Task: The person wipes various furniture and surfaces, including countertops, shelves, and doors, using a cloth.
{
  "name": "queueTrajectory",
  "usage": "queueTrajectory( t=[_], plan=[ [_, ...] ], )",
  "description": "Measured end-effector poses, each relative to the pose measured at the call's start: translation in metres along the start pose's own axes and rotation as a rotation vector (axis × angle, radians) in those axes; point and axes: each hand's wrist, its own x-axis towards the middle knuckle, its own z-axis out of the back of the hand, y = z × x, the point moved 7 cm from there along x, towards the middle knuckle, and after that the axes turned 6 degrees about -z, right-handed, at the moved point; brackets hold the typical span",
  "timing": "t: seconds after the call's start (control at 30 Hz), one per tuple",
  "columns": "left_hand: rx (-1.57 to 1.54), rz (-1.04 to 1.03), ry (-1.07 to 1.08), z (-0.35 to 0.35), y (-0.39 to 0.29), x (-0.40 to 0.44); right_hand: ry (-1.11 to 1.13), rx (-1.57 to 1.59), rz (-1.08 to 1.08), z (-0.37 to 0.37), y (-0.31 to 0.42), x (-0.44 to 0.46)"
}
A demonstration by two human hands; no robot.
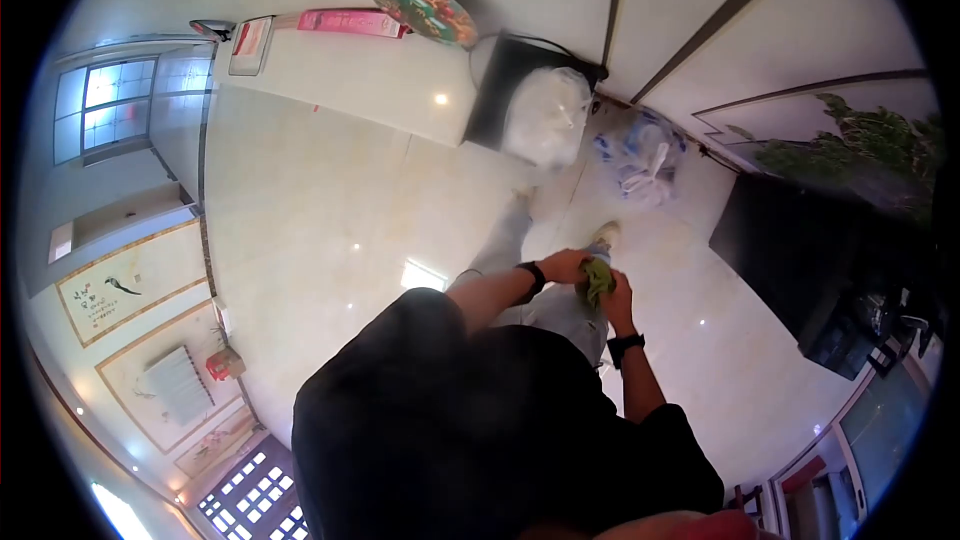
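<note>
Black shirt: fills the bottom of the view [470,420], with a wristband [626,345] on the right wrist and another at the left.
Left hand: closed on one side of the green cloth, its fingertips [585,262] partly lost against the folds; the hand [563,266] is above the trouser legs.
Right hand: gripping the other side of the cloth, though the exact finger placement is too small to tell [618,302].
Green cloth: bunched between both hands [597,282] – its full shape is hidden by the fingers.
Legs: pale trousers [505,235], one shoe [607,234] showing just beyond the hands, the other blurred into the pale floor [330,230].
Clear bag: on the floor ahead [650,162], blue marks on it, contents hard to make out.
White bag: bulging [548,120], over a black surface [490,90] that it partly covers.
Black cabinet: at the right [775,250], cluttered at its near end with dark items (too dim to name).
Long white surface: ahead and left [370,85], bearing a pink box [350,22], a framed card [251,45] and a floral disc [423,8] – the disc overlaps the box's end.
Window: far left [118,100], glare washing out its panes.
</note>
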Motion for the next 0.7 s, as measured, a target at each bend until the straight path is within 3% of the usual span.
queueTrajectory(
  t=[0.13,0.23,0.4,0.53,0.7],
  plan=[
    [-0.042,-0.181,-0.251,0.075,0.05,0.013,-0.064,-0.033,0.004,-0.049,0.051,0.065],
    [-0.062,-0.254,-0.276,0.172,0.032,-0.01,-0.117,0.0,0.0,-0.09,0.112,0.106],
    [-0.225,-0.441,-0.232,0.285,0.075,-0.059,-0.215,0.167,-0.125,-0.174,0.195,0.136],
    [-0.339,-0.49,-0.256,0.369,0.129,-0.12,-0.27,0.286,-0.045,-0.27,0.256,0.167],
    [-0.316,-0.433,-0.639,0.457,0.224,-0.174,-0.228,0.067,0.144,-0.382,0.307,0.238]
  ],
)
